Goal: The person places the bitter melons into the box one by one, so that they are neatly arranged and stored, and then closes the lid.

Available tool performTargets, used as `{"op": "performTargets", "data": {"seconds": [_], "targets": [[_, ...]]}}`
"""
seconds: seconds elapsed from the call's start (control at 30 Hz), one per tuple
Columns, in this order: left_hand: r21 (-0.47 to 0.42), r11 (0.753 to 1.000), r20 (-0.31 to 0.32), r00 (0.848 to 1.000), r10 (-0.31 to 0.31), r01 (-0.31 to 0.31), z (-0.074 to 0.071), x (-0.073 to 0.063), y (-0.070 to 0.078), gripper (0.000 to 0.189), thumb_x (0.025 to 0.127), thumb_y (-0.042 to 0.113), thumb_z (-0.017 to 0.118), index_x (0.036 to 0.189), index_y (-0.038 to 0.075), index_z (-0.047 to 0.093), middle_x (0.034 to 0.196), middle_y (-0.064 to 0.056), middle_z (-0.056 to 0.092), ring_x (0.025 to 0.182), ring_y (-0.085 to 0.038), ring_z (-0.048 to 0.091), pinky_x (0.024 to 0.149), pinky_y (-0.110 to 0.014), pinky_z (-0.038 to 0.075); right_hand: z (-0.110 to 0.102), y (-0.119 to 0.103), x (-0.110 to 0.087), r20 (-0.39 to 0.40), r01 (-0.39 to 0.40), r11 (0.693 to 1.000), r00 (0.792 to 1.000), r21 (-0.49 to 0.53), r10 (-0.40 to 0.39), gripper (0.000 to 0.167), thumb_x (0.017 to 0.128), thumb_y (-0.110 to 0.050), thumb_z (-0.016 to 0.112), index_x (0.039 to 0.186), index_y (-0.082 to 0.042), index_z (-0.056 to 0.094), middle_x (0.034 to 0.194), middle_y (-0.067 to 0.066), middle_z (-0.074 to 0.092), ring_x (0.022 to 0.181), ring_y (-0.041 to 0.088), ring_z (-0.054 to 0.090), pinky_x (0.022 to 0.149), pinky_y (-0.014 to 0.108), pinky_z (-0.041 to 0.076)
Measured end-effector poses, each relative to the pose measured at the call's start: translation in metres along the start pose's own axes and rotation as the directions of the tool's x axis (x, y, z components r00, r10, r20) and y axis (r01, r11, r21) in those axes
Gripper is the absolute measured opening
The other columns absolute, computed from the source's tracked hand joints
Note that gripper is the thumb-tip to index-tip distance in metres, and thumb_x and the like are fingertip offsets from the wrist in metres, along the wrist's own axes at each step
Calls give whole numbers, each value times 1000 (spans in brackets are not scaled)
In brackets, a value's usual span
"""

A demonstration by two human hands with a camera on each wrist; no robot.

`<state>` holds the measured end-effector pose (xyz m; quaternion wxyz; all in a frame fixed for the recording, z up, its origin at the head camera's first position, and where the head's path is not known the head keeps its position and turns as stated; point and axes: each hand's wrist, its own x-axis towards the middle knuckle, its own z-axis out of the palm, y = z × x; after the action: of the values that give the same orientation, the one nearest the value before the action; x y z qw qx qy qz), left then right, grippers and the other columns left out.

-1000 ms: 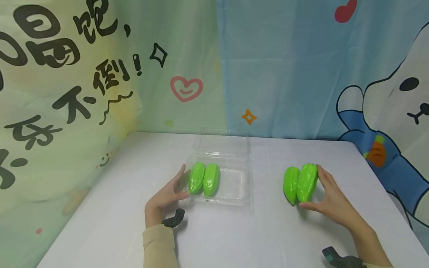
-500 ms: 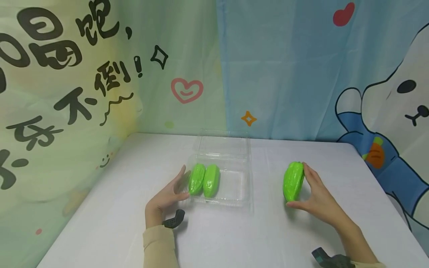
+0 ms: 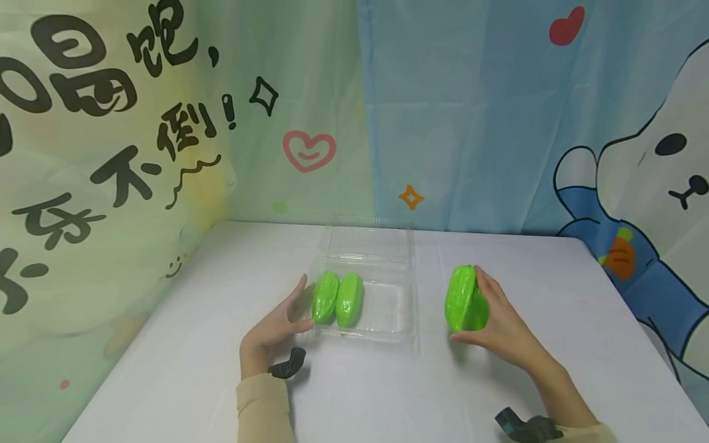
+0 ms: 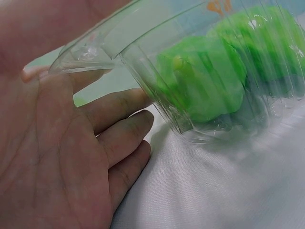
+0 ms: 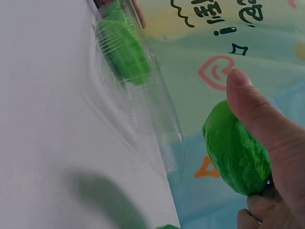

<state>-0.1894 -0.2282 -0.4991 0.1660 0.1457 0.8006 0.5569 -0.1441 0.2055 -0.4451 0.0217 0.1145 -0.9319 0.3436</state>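
Note:
A clear plastic clamshell box lies with its lid raised at the back. Two glossy green ribbed fake gourds sit side by side in its left part. My left hand holds the box's left end; in the left wrist view its thumb passes above the rim and its fingers touch the side wall. To the right, above the table, my right hand grips another green gourd between thumb and fingers. A further green gourd shows partly behind it, near the table.
The box's right part has a bare floor. White cloth covers the table. A printed curtain hangs along the table's back and left. Each wrist wears a dark camera mount.
My right hand has carried its green gourd leftward, past the one on the table, which is partly in sight again behind it. My left hand and the box stay put.

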Motion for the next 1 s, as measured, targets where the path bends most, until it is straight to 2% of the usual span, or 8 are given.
{"op": "performTargets", "data": {"seconds": [0.47,0.73,1.0], "targets": [[18,1000,-8,1000,18,-18,0,1,-3,106,79,26,76,154,25,1,161,-4,13,149,-24,2,119,-51,6,19,-18,16,6,39,999,999,23,-39,132,61,-40,88,154,-11,-1,157,22,11,140,46,21,104,67,30],[1,1000,-21,1000,-14,14,1,3,-5,105,79,25,75,154,29,2,160,-1,16,149,-22,3,119,-51,7,32,-26,26,14,66,997,998,29,-66,132,60,-39,89,154,-9,1,158,19,12,141,43,22,106,63,31],[14,999,-7,1000,29,-29,-1,1,-4,105,79,25,75,154,28,2,160,-4,14,149,-24,4,119,-49,8,44,-36,37,34,84,995,996,54,-85,130,61,-37,88,154,-10,1,159,16,11,143,39,21,108,60,32]]}}
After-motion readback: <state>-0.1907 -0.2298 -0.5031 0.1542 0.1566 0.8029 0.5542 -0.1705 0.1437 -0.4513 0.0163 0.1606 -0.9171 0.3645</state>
